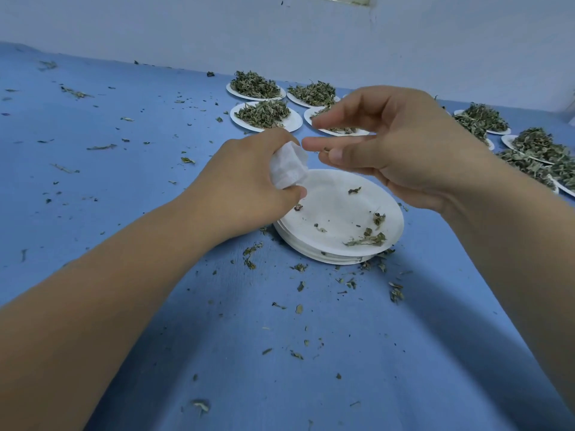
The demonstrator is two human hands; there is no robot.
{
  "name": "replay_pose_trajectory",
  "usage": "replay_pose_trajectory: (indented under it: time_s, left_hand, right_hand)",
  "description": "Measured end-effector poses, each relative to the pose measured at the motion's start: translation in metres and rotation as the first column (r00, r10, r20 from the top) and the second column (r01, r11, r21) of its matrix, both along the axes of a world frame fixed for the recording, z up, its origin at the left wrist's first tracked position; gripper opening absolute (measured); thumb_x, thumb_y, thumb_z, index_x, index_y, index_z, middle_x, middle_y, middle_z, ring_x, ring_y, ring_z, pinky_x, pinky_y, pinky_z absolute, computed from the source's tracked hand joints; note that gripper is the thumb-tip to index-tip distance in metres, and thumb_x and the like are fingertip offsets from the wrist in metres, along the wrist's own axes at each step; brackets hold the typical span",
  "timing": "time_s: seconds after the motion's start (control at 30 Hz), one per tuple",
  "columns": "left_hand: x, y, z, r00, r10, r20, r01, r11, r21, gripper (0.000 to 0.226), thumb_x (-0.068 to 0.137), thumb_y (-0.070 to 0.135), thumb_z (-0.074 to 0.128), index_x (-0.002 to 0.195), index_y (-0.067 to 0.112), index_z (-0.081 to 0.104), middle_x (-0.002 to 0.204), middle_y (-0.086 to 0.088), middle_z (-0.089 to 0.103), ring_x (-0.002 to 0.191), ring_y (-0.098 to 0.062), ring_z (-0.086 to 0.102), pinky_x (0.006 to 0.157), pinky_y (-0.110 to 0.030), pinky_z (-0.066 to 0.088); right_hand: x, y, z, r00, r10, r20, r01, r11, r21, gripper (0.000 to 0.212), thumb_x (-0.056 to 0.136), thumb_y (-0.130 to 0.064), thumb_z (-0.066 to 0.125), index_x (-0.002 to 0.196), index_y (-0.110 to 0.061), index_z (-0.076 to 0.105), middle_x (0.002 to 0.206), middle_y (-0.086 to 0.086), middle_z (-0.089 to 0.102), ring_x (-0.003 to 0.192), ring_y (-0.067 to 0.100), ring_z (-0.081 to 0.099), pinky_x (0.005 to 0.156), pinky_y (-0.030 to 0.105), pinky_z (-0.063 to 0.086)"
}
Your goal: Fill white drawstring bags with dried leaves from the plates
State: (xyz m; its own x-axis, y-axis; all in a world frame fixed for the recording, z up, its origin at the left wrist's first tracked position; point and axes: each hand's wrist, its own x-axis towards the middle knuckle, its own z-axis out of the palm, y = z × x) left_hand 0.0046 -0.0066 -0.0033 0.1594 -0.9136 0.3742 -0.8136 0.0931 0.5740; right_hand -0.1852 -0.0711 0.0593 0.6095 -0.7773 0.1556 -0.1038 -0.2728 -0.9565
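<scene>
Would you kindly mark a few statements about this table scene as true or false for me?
1. The left hand grips a white bag. True.
2. The nearest plate is heaped with leaves. False: it holds only a few leaf scraps.
3. The table cover is red. False: it is blue.
4. Several far plates carry heaps of dried leaves. True.
5. The right hand rests flat on the table. False: it is raised beside the bag.
</scene>
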Motion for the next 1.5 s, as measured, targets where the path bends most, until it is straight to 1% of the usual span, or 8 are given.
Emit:
replay_pose_trajectory:
  time_s: [0.17, 0.27, 0.43, 0.57, 0.67, 0.83, 1.27, 1.5]
  left_hand:
    - [-0.003, 0.001, -0.001, 0.999, -0.01, 0.041, 0.01, 1.0, 0.012, 0.048, 0.076, 0.05, 0.074, 0.119, 0.049, 0.052, 0.092, 0.021, 0.056, 0.084, -0.001, 0.054, 0.061, -0.016, 0.035]
    - [-0.006, 0.002, 0.002, 0.995, -0.022, 0.092, 0.021, 1.0, 0.011, 0.057, 0.078, 0.051, 0.072, 0.129, 0.056, 0.047, 0.089, 0.024, 0.057, 0.085, -0.003, 0.058, 0.064, -0.01, 0.036]
    - [-0.013, 0.004, 0.005, 0.989, -0.065, 0.133, 0.07, 0.997, -0.034, 0.028, 0.081, 0.046, 0.068, 0.096, 0.058, 0.048, 0.078, 0.025, 0.059, 0.077, 0.006, 0.057, 0.058, -0.008, 0.038]
    - [-0.009, 0.005, 0.003, 0.993, -0.037, 0.113, 0.042, 0.998, -0.039, 0.04, 0.079, 0.046, 0.07, 0.113, 0.052, 0.05, 0.081, 0.023, 0.057, 0.077, 0.006, 0.054, 0.059, -0.013, 0.038]
    - [-0.003, 0.002, 0.001, 0.992, -0.04, 0.122, 0.037, 0.999, 0.027, 0.025, 0.079, 0.051, 0.068, 0.094, 0.053, 0.048, 0.084, 0.02, 0.054, 0.079, 0.003, 0.051, 0.058, -0.019, 0.035]
    - [-0.008, -0.001, -0.006, 0.943, -0.1, 0.319, 0.064, 0.99, 0.123, 0.017, 0.081, 0.054, 0.055, 0.083, 0.052, 0.038, 0.081, 0.011, 0.053, 0.072, -0.012, 0.051, 0.054, -0.027, 0.035]
    - [-0.016, -0.001, -0.011, 0.923, -0.046, 0.382, 0.013, 0.996, 0.088, 0.013, 0.089, 0.043, 0.051, 0.083, 0.049, 0.042, 0.071, 0.011, 0.05, 0.067, -0.011, 0.048, 0.052, -0.023, 0.03]
    - [-0.017, -0.003, -0.012, 0.911, -0.023, 0.413, 0.009, 0.999, 0.036, 0.014, 0.082, 0.039, 0.05, 0.079, 0.046, 0.038, 0.064, 0.005, 0.042, 0.07, -0.011, 0.05, 0.049, -0.026, 0.023]
  right_hand:
    - [0.01, 0.003, 0.017, 0.936, 0.0, -0.352, -0.1, 0.959, -0.265, 0.071, 0.08, 0.003, 0.081, 0.129, -0.041, 0.055, 0.162, -0.007, 0.033, 0.107, -0.004, 0.069, 0.087, 0.048, 0.062]
    - [0.023, 0.005, 0.025, 0.849, -0.024, -0.528, -0.202, 0.908, -0.366, 0.081, 0.077, -0.013, 0.083, 0.14, -0.047, 0.044, 0.125, -0.037, 0.039, 0.099, -0.003, 0.071, 0.086, 0.055, 0.061]
    - [0.038, 0.003, 0.018, 0.832, -0.09, -0.548, -0.249, 0.821, -0.514, 0.076, 0.076, -0.006, 0.073, 0.139, -0.039, 0.049, 0.091, -0.028, 0.052, 0.057, -0.013, 0.059, 0.044, 0.013, 0.047]
    - [0.01, -0.004, 0.017, 0.923, 0.02, -0.384, -0.203, 0.872, -0.445, 0.06, 0.079, -0.008, 0.08, 0.13, -0.033, 0.06, 0.132, -0.021, 0.06, 0.1, -0.005, 0.07, 0.078, 0.027, 0.062]
    - [-0.027, -0.004, 0.011, 0.967, -0.13, -0.22, 0.001, 0.864, -0.503, 0.023, 0.091, -0.017, 0.075, 0.11, -0.029, 0.071, 0.107, -0.017, 0.075, 0.096, -0.002, 0.071, 0.079, 0.026, 0.061]
    - [-0.071, 0.021, -0.035, 0.648, -0.134, -0.75, -0.382, 0.794, -0.472, 0.049, 0.095, -0.065, 0.04, 0.13, -0.041, 0.064, 0.142, -0.026, 0.055, 0.133, -0.009, 0.045, 0.115, 0.028, 0.037]
    - [-0.088, 0.042, -0.053, 0.858, -0.125, -0.498, -0.306, 0.655, -0.691, 0.034, 0.087, 0.007, 0.072, 0.114, -0.013, 0.078, 0.115, -0.004, 0.075, 0.115, 0.002, 0.064, 0.104, 0.025, 0.049]
    - [-0.084, 0.042, -0.043, 0.95, -0.139, -0.278, 0.002, 0.897, -0.441, 0.019, 0.082, -0.003, 0.082, 0.093, -0.018, 0.083, 0.092, -0.012, 0.079, 0.093, 0.0, 0.074, 0.091, 0.019, 0.056]
